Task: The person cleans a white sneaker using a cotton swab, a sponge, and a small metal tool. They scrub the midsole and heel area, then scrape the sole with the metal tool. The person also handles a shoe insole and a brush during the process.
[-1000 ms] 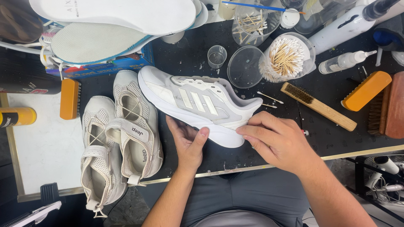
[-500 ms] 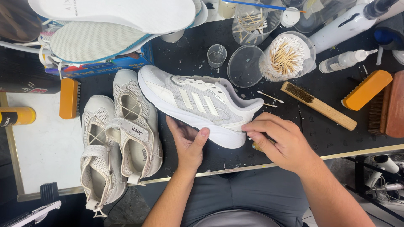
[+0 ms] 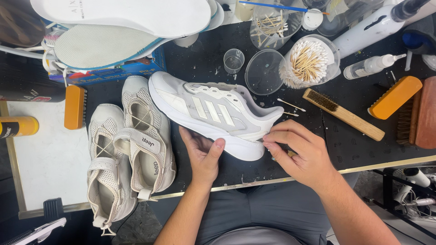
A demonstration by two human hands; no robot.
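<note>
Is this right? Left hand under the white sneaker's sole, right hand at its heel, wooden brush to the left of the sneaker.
Not quite. In the head view the wooden brush lies to the right of the white sneaker. The left hand and right hand are as you said.

We see shoe-cleaning workshop. Black, paint-flecked counter [image 3: 345, 149] crowded with trade gear: wooden-handled brush [image 3: 343, 114], orange-backed brush [image 3: 395, 97], tub of cotton swabs [image 3: 309, 61], spray bottle [image 3: 371, 66]. Loose insoles [image 3: 122, 16] stacked at back. White sneaker [image 3: 213, 113] and beige mesh pair [image 3: 129, 145] laid out for work.
</note>
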